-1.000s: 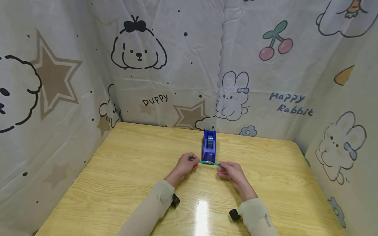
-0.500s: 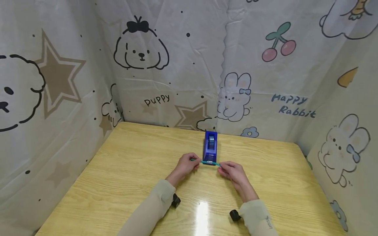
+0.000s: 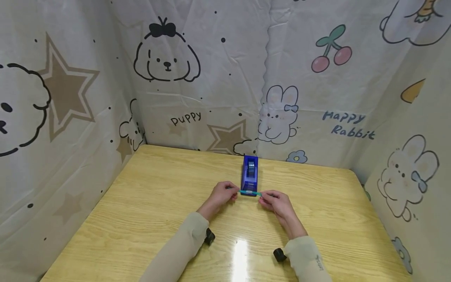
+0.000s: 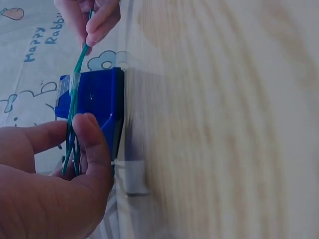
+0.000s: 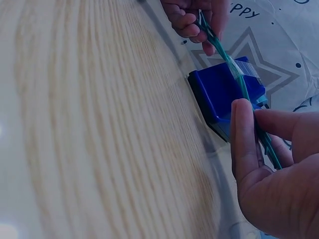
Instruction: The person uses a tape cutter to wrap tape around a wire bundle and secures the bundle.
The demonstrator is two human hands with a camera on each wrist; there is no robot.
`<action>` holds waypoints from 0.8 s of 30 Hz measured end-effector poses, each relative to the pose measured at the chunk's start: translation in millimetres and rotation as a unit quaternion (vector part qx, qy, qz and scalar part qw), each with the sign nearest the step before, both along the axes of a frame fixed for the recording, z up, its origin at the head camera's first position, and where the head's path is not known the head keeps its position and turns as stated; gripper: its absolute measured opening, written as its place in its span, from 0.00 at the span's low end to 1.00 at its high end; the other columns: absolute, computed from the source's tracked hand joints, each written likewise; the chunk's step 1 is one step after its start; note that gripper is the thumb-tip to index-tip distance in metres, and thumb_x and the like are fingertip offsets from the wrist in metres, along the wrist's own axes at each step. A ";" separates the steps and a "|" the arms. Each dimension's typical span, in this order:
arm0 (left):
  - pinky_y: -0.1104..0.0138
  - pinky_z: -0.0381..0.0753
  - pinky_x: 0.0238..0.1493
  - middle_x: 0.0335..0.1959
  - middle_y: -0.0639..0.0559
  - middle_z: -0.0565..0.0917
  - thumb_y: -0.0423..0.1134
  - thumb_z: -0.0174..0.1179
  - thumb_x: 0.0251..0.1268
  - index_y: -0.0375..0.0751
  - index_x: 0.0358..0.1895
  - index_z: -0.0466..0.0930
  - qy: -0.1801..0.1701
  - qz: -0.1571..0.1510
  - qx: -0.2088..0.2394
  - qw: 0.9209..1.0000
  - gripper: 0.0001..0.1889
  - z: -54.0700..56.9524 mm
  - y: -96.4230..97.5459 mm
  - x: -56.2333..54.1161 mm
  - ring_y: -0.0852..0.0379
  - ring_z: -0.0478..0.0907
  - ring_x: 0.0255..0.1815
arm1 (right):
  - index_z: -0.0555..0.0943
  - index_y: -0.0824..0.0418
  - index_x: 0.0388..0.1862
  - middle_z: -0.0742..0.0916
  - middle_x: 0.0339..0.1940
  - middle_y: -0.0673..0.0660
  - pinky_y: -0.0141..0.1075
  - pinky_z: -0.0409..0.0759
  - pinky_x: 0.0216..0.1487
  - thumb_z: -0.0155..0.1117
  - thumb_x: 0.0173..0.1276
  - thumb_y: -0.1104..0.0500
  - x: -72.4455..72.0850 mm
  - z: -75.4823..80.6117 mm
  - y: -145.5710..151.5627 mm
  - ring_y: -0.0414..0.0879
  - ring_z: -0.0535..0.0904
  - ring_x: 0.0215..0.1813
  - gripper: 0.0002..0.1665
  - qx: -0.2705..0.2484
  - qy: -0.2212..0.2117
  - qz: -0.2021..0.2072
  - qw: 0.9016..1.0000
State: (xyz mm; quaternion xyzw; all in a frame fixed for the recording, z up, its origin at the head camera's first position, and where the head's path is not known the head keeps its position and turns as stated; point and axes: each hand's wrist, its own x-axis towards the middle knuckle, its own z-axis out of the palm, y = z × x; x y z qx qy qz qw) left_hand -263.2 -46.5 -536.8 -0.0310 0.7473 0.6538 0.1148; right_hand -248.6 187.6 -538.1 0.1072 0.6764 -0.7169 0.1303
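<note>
A bundle of thin green strands (image 5: pixel 244 88) stretches between both hands, just in front of a blue tape dispenser (image 3: pixel 249 181). My left hand (image 3: pixel 221 196) pinches one end between thumb and fingers, and strand ends stick out past its grip in the left wrist view. The other end is pinched by my right hand (image 3: pixel 279 205). Around the middle of the strands sits a piece of clear tape (image 5: pixel 234 68), which overlaps the dispenser's cutting edge (image 4: pixel 63 89) in the left wrist view. The dispenser holds a tape roll (image 3: pixel 251 168).
A light wood table (image 3: pixel 169 184) carries the dispenser near its back edge. Patterned cloth (image 3: pixel 197 94) hangs behind the table and along both sides. Black wrist devices (image 3: pixel 280 255) are worn at both sleeves.
My right hand has risen slightly, and the strands between the hands run more level. Both hands keep their pinch, and the dispenser stays in place.
</note>
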 end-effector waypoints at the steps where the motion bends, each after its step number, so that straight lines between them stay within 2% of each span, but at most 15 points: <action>1: 0.68 0.85 0.33 0.32 0.43 0.86 0.34 0.59 0.76 0.30 0.44 0.85 -0.003 -0.001 -0.001 1.000 0.09 -0.2 0.2 -0.4 0.57 0.80 0.29 | 0.79 0.75 0.62 0.88 0.43 0.59 0.31 0.88 0.49 0.59 0.79 0.66 0.0 0.0 0.1 0.41 0.88 0.42 0.18 0.001 0.000 0.001 1.000; 4: 0.69 0.83 0.32 0.31 0.44 0.86 0.35 0.59 0.77 0.30 0.43 0.85 -0.009 -0.006 -0.007 1.000 0.10 1.6 0.9 -0.8 0.57 0.79 0.28 | 0.79 0.75 0.62 0.88 0.42 0.58 0.31 0.88 0.48 0.59 0.79 0.67 -0.7 0.5 -0.1 0.41 0.88 0.41 0.18 0.000 0.000 0.001 1.000; 13: 0.68 0.81 0.32 0.26 0.48 0.82 0.35 0.59 0.78 0.29 0.43 0.83 0.012 -0.008 -0.015 1.000 0.10 8.2 3.0 0.7 0.57 0.77 0.26 | 0.77 0.76 0.62 0.88 0.44 0.60 0.32 0.88 0.49 0.58 0.79 0.66 -1.7 2.6 -2.6 0.42 0.88 0.42 0.18 0.011 0.004 0.006 1.000; 24: 0.67 0.85 0.32 0.33 0.37 0.85 0.34 0.60 0.77 0.29 0.43 0.83 0.032 -0.007 -0.012 0.999 0.09 3.4 3.2 -0.1 0.57 0.79 0.28 | 0.77 0.74 0.60 0.89 0.37 0.57 0.31 0.88 0.42 0.57 0.81 0.60 -3.8 3.4 -6.6 0.41 0.87 0.36 0.19 0.008 -0.012 -0.006 1.000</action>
